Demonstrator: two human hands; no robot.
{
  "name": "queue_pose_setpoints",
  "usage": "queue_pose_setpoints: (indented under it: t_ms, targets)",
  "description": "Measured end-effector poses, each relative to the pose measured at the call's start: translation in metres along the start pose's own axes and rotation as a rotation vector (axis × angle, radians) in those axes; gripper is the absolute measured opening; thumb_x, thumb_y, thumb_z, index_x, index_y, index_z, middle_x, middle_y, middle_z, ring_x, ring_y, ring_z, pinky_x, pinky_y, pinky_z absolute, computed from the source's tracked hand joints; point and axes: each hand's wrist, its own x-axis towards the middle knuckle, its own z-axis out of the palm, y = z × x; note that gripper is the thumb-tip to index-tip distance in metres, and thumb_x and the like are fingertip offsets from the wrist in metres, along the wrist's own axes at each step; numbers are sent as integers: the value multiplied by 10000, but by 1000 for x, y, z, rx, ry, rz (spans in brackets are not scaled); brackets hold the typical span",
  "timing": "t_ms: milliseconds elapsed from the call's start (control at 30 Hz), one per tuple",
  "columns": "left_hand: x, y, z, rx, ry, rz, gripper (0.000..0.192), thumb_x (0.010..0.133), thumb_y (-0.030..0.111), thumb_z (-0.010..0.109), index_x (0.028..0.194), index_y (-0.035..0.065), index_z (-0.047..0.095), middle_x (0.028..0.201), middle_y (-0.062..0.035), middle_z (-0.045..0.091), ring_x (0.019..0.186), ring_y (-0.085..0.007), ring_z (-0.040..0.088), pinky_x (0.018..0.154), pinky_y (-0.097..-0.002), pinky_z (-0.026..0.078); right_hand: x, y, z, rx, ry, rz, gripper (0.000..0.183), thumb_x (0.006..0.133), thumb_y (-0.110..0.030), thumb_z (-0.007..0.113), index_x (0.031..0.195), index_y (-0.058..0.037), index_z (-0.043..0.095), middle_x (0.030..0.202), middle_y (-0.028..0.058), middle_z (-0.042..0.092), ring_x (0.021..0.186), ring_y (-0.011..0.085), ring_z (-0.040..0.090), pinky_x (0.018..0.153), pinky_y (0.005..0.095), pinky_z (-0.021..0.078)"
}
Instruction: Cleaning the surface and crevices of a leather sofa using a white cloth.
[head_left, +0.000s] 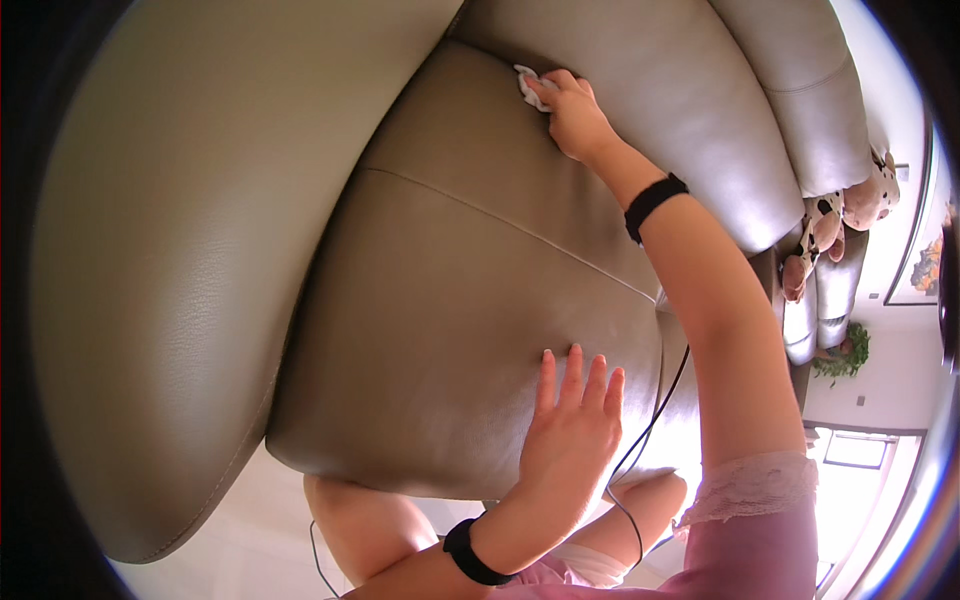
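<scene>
A crumpled white cloth or tissue (534, 88) is pinched in my right hand (577, 112). It presses on the rear of a brown leather sofa seat cushion (420, 300), close to where the seat meets the backrest (660, 97). My left hand (571, 435) is over the front part of the same cushion, palm down, fingers spread and holding nothing. Its fingertips appear to rest on the leather. A black band circles each wrist.
The wide sofa armrest (172, 262) rises on the left. A black cable (656, 412) runs past my left hand toward my legs. Spotted plush toys (825, 217) lie on the sofa farther right, with a green plant (846, 352) beyond. Bright windows (859, 450) stand at far right.
</scene>
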Motion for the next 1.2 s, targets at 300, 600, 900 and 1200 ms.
queue_pose_setpoints:
  t_ms: [300,600,900,1200]
  targets:
    - [-6,5,0,-3,27,17,698,793,401,771,1389,102,561,1411,-94,551,1368,-346,434,1171,-572,253,-138,110,-18,-140,-217,490,637,784,55,597,1367,-201,588,1355,137,522,1186,412,519,1053,439,455]
    - [-13,6,-7,-28,-1,24,678,823,370,753,1401,86,541,1421,-107,543,1374,-360,428,1174,-583,229,-149,74,-23,187,18,530,562,831,65,429,1335,-107,610,1388,155,575,1303,335,521,1104,375,404]
    - [-5,10,-2,-18,11,33,680,830,360,748,1407,76,530,1426,-115,539,1373,-361,430,1173,-586,230,-101,-33,-52,464,64,59,562,800,128,423,1273,-74,649,1397,111,578,1296,332,526,1098,387,430]
    - [-10,6,-4,-41,-12,24,663,837,353,738,1402,73,533,1414,-120,546,1364,-361,436,1172,-588,228,-193,-69,-101,464,-151,-234,761,662,217,459,1335,-103,615,1467,104,512,1311,329,514,1096,384,457]
